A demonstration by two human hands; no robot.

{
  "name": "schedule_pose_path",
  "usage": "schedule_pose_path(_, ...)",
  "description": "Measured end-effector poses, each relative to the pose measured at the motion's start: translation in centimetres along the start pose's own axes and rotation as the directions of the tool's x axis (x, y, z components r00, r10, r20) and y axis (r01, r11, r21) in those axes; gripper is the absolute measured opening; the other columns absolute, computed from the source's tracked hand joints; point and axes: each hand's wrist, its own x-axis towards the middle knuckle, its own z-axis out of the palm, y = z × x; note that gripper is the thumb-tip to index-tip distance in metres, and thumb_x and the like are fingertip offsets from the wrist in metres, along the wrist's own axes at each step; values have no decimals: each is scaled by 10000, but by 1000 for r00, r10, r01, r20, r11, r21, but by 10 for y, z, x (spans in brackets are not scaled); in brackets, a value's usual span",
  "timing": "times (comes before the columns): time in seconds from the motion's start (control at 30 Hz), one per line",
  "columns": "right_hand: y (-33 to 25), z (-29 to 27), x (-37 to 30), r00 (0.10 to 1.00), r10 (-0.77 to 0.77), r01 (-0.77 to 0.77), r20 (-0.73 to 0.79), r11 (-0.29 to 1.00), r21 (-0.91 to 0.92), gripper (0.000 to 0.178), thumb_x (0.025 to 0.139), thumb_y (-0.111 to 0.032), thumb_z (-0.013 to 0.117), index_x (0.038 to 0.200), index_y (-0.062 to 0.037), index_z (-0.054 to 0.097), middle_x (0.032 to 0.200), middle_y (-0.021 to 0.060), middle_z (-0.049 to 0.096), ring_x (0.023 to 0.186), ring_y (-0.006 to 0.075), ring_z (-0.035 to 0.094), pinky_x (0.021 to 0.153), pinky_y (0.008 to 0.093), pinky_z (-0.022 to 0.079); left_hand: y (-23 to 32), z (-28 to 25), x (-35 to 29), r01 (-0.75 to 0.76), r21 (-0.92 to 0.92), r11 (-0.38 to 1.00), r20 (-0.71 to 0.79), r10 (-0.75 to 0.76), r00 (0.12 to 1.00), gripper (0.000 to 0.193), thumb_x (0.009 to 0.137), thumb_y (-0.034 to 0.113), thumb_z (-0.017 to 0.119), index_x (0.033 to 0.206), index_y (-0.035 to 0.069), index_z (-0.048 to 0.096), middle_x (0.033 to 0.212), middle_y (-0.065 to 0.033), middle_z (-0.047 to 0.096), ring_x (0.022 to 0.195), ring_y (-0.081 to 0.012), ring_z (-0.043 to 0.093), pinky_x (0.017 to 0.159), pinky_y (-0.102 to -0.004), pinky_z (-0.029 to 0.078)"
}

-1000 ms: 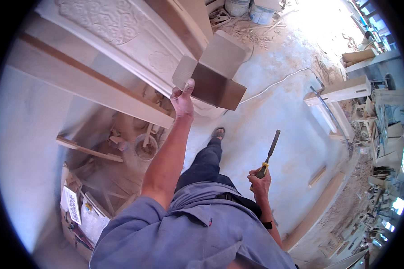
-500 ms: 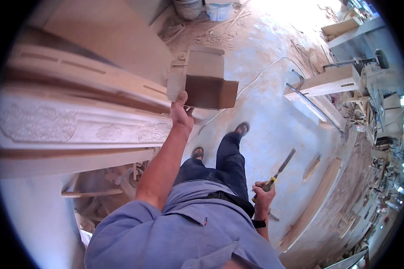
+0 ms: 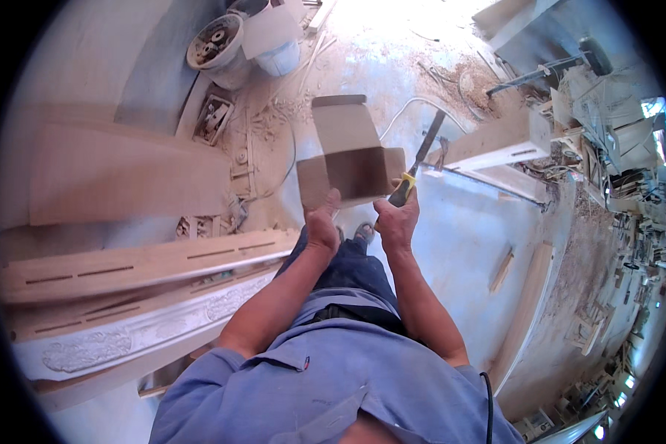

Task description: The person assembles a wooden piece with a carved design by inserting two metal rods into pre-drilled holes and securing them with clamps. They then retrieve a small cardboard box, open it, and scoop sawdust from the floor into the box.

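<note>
My left hand [image 3: 323,224] grips the near edge of an open cardboard box [image 3: 345,129], thumb on top. Its flaps stand spread outward and its inside looks dark and bare. Just right of the box, my right hand [image 3: 397,222] is closed round the black and yellow handle of a chisel [image 3: 426,142]. The long flat blade points up and away from me. Whether the right hand touches the box's side flap, I cannot tell.
Carved white moulding [image 3: 89,351] and slotted wooden beams [image 3: 148,260] lie at left. Buckets [image 3: 226,58] stand at the far left among wood scraps. A thick timber post [image 3: 505,140] is at right, with a long board [image 3: 529,303] nearer me. A cable [image 3: 414,101] crosses the dusty floor.
My right hand has come up from beside my hip with the chisel to the box's right side. The box is still in my left hand, and my view has turned left.
</note>
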Motion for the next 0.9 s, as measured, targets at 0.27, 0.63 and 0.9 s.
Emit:
schedule_pose_path(0.27, -5, 58, 172, 854, -393, 303, -341, 908, -289, 448, 719, -51, 735, 1124, -4, 550, 981, 104, 578, 876, 227, 592, 797, 353, 493, 17, 78, 104, 305, 54, 951, 158, -309, 938, 172, 966, 141, 659, 1124, 99, 605, 956, 37, 594, 894, -90, 570, 832, -266, 472)
schedule_pose_path(0.63, -116, 146, 361, 863, -457, 233, -218, 741, -630, 264, 755, -90, 643, 1007, -73, 569, 692, 121, 602, 616, 329, 613, 617, 432, 486, 197, 125, 369, -112, 918, 380, 350, -648, 676, 398, 862, 228, 720, 1153, -37, 661, 1165, -128, 657, 1092, -194, 594, 966, -337, 461)
schedule_pose_path(0.9, -157, 190, 434, 832, -545, 494, 103, 644, -584, 300, 779, 10, 659, 1058, -90, 617, 750, 171, 643, 675, 350, 682, 596, 405, 517, 215, 299, 504, -948, 308, -77, 929, -191, 317, 484, 815, 351, 735, 1085, -48, 685, 1078, -232, 669, 996, -337, 642, 898, -398, 500)
